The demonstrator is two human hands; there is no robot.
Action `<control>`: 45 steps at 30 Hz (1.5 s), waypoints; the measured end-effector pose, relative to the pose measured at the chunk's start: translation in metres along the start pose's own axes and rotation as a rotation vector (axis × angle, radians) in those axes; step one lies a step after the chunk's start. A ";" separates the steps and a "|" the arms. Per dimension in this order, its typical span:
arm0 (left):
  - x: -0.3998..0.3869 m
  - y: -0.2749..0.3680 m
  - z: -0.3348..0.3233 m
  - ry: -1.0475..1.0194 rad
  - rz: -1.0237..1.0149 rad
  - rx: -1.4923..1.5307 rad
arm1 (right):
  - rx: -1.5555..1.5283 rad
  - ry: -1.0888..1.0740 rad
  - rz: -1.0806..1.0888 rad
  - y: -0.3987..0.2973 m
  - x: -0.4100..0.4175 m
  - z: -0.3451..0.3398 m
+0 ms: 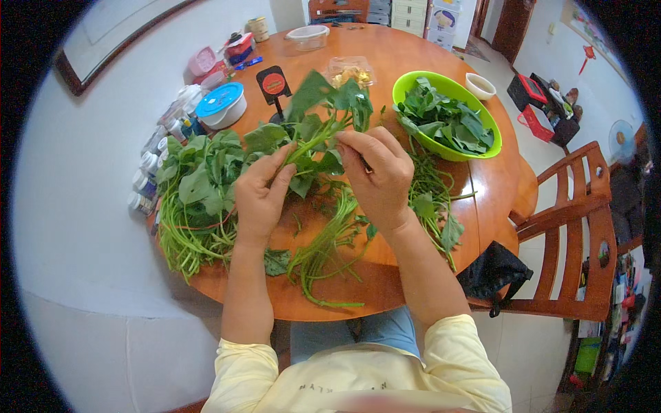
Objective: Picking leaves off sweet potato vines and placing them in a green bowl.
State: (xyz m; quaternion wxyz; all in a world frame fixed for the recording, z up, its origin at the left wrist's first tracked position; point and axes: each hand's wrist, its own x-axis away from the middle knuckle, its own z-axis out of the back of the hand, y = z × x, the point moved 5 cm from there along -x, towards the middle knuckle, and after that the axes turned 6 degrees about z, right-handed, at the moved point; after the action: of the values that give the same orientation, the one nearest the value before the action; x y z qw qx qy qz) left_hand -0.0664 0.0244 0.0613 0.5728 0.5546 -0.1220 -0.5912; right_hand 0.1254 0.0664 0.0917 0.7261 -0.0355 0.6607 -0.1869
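My left hand (262, 193) pinches the stem of a leafy green sprig (316, 141) between thumb and forefinger, above the table. On its other side, my right hand (381, 173) has thumb and forefinger closed on a thin stalk of the same sprig; the fingertips partly cover it. Beside my left forearm lies a large heap of leafy greens (201, 191), stems towards me. Bare green stems (328, 240) lie between my forearms. Past my right hand, a lime-green plastic bowl (493, 129) holds plucked leaves (444, 116). More stems and loose leaves (431, 206) lie below that bowl.
The round wooden table (382, 304) has a blue-lidded tub (221, 100), a black stand (273, 85), a clear food box (369, 64) and a small white bowl (480, 86). Several bottles (144, 183) line the wall side. A wooden chair (563, 227) and black bag (496, 271) are right.
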 end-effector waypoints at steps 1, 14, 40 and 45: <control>0.000 0.004 0.000 -0.016 -0.094 -0.061 | 0.002 -0.024 0.025 -0.002 -0.002 -0.001; 0.004 0.011 -0.005 -0.126 -0.194 -0.072 | 0.532 -0.404 0.412 -0.003 -0.035 -0.021; 0.004 0.022 0.002 -0.088 -0.208 -0.034 | 0.450 -0.905 0.598 -0.008 -0.070 -0.033; 0.004 0.020 0.003 -0.136 -0.122 -0.023 | 0.342 -0.876 0.577 -0.008 -0.069 -0.025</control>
State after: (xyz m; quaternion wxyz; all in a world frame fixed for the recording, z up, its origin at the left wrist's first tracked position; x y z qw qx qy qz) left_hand -0.0565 0.0135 0.0760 0.5326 0.5127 -0.1198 -0.6627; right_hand 0.0958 0.0860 0.1565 0.9503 0.1910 0.2401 -0.0530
